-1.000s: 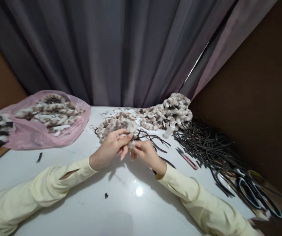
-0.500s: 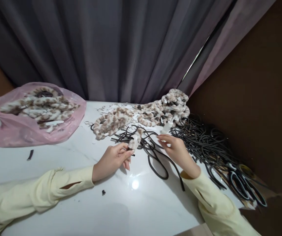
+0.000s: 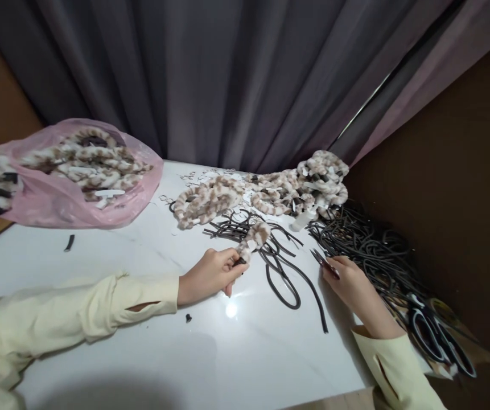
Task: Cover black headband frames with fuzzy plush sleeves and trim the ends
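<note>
My left hand [image 3: 213, 270] pinches a short fluffy white-and-brown fur piece [image 3: 253, 239] by its dark end, above the table. Its upper end curls over to the right. In my right hand [image 3: 349, 282] is a small pointed hand tool [image 3: 325, 263] with dark red handles, its tips towards the upper left. Whether it is pliers or snips I cannot tell. Between my hands and just behind them lie loose black cords [image 3: 285, 282], one bent into a loop. A small dark scrap [image 3: 188, 318] rests on the table below my left wrist.
A pink plastic bag [image 3: 142, 199] with fluffy rings stands at the left. More fur rings [image 3: 210, 199] are piled along the back, near a small translucent bottle [image 3: 302, 219]. A heap of black cords [image 3: 368, 245] and large scissors [image 3: 436, 336] lie at the right of the white table [image 3: 142, 364].
My right hand, empty-looking before, has moved right and down and now holds the pointed tool. The view has shifted. My left hand still holds the fur piece, now turned more to the right.
</note>
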`<state>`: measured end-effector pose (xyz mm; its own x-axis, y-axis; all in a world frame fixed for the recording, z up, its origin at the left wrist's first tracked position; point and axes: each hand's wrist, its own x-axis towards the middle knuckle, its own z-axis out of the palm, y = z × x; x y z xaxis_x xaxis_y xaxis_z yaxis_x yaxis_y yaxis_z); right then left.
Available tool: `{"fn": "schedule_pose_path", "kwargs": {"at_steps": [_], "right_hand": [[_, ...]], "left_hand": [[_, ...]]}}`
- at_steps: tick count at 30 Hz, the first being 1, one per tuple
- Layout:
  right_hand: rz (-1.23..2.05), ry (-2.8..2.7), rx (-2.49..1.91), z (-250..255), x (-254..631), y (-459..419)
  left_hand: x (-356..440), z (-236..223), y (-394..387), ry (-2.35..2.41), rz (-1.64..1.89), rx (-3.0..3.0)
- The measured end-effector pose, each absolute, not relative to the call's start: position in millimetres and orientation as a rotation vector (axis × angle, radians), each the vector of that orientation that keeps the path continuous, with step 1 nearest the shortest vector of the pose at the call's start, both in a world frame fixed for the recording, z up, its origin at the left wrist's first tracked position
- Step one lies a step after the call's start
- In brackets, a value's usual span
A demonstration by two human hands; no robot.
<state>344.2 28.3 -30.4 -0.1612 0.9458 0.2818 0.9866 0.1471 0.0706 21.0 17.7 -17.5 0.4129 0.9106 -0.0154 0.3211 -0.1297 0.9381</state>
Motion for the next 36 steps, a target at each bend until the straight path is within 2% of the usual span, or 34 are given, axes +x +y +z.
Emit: {"fn": "schedule_pose_path", "kwargs": {"at_steps": [4, 6, 13, 20, 26, 36], "right_hand": [[-0.479, -2.289, -2.027, -29, 339, 36], [-0.386, -2.233, -2.046, -22, 339, 38], [0.657, -1.54, -1.645, 12, 303, -8], [1.125, -1.194, -1.36, 4, 221, -48], [1.316, -1.166, -1.265, -2, 202, -47], [1.214, -1.285, -1.248, 6, 185, -54]], "left_hand": [[22, -19, 18, 1.098, 0.756, 1.66], [23, -21, 19, 1.059, 0.767, 1.584], [19, -16, 27, 0.837, 0.795, 1.199], [11, 3, 23, 0.752, 0.806, 1.187], [8, 16, 15, 0.73, 0.805, 1.225], [7, 22, 11, 0.65, 0.751, 1.173]]}}
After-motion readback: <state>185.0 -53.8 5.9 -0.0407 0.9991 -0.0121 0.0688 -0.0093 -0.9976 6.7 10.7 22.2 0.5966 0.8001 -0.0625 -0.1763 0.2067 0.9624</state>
